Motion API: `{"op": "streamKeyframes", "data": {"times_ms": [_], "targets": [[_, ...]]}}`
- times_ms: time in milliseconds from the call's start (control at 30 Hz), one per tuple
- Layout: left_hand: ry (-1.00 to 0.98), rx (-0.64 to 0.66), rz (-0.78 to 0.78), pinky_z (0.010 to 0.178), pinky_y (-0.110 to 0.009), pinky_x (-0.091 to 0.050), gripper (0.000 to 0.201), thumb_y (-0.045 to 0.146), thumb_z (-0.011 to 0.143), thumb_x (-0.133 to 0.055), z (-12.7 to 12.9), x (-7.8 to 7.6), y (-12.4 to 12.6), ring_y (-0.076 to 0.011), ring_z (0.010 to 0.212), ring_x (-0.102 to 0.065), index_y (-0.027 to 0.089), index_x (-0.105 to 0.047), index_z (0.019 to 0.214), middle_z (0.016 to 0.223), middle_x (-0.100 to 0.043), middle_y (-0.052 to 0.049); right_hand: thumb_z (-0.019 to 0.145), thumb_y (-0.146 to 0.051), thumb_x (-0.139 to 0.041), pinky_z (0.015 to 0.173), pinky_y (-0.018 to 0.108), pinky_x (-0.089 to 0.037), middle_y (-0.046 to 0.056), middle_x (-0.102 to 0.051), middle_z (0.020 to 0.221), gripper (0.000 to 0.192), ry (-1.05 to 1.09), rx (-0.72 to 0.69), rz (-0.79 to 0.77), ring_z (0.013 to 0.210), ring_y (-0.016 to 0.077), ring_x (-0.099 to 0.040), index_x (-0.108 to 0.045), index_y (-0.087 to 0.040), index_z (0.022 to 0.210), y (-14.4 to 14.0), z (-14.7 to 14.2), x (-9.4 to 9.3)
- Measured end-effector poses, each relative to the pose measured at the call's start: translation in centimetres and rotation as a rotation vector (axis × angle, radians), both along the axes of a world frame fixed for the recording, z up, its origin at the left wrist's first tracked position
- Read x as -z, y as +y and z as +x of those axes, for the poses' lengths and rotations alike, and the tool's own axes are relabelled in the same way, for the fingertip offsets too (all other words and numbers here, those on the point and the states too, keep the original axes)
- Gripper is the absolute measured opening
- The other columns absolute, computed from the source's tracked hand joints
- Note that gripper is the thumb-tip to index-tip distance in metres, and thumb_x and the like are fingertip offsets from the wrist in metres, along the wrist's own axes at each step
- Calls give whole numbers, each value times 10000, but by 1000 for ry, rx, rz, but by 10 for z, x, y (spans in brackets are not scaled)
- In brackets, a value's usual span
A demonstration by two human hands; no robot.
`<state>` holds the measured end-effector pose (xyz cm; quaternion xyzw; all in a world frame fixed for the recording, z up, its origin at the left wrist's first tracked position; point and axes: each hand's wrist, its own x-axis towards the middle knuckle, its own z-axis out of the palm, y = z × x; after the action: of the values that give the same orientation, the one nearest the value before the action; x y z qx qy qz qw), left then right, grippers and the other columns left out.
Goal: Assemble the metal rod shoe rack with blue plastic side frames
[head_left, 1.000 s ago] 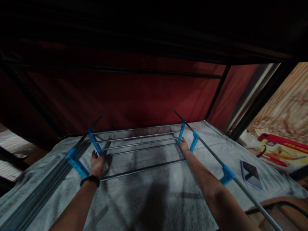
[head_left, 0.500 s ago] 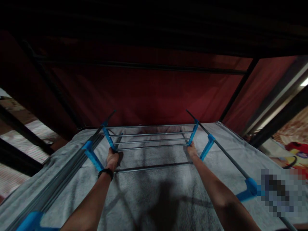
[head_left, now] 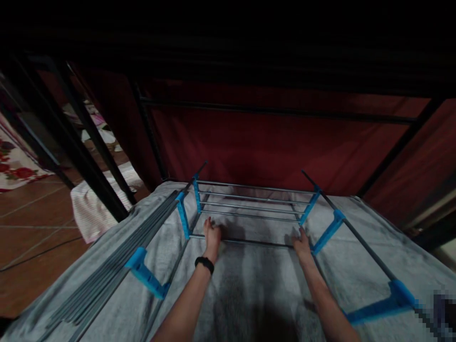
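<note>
A rack of grey metal rods (head_left: 249,205) with blue plastic connectors (head_left: 183,216) lies flat on a grey blanket (head_left: 249,294). My left hand (head_left: 212,236), a black band on its wrist, rests on the nearest cross rod (head_left: 256,242) at its left end. My right hand (head_left: 301,243) lies on the same rod near its right end, beside a blue connector (head_left: 327,232). The light is dim and I cannot see whether the fingers wrap the rod.
A bundle of loose grey rods (head_left: 117,270) lies along the blanket's left edge. A long rod with blue brackets (head_left: 395,297) runs down the right. A dark red curtain (head_left: 270,147) and black frame bars (head_left: 89,142) close the back. Brown tiled floor (head_left: 28,228) lies to the left.
The view swung left, showing the floor. Both hands slid back from the blue end pieces onto the nearest cross rod and came closer together.
</note>
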<state>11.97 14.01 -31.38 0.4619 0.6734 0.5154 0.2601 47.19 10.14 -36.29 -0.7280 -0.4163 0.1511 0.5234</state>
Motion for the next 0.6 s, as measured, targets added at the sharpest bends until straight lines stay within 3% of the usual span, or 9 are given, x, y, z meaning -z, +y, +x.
{"op": "streamKeyframes", "data": {"times_ms": [100,167,333,433,600], "targets": [[127,87,75,1184,-444,-278,652,76,754,-436,20,17,-53,-304,1443,-283,87,-435,1406,1541,-314,-195,738,-311,-432,1074,444,-398,172,-539,1353,621,-87,-125,-73,1305,302,-472,-524,-105,1316,-45,-32,24],[217,178,94,1197,-461,-269,658,73,759,-423,26,27,-91,-286,1458,-257,145,-448,1413,1581,-260,-142,777,-278,-388,1081,421,-395,141,-494,1415,600,-210,-185,-131,1329,271,-455,-515,-149,1349,-79,-55,39],[421,289,78,1188,-424,-308,662,63,768,-380,16,50,-163,-239,1473,-227,171,-459,1416,1605,-223,-80,902,-237,-319,1128,616,-196,136,-384,1522,531,-673,-191,-419,1412,332,-332,-510,-198,1396,-153,-100,54],[560,304,34,1173,-418,-324,630,88,788,-377,0,67,-190,-236,1470,-238,192,-498,1397,1589,-277,-93,948,-251,-292,1138,631,-115,138,-357,1543,517,-819,-239,-458,1424,321,-312,-476,-195,1428,-173,-107,54],[810,302,-54,1155,-527,-287,496,253,874,-422,-24,83,-219,-304,1420,-342,190,-576,1341,1512,-418,-137,961,-250,-284,1135,624,-133,148,-338,1551,522,-884,-234,-449,1413,313,-334,-435,-178,1456,-175,-107,48]]}}
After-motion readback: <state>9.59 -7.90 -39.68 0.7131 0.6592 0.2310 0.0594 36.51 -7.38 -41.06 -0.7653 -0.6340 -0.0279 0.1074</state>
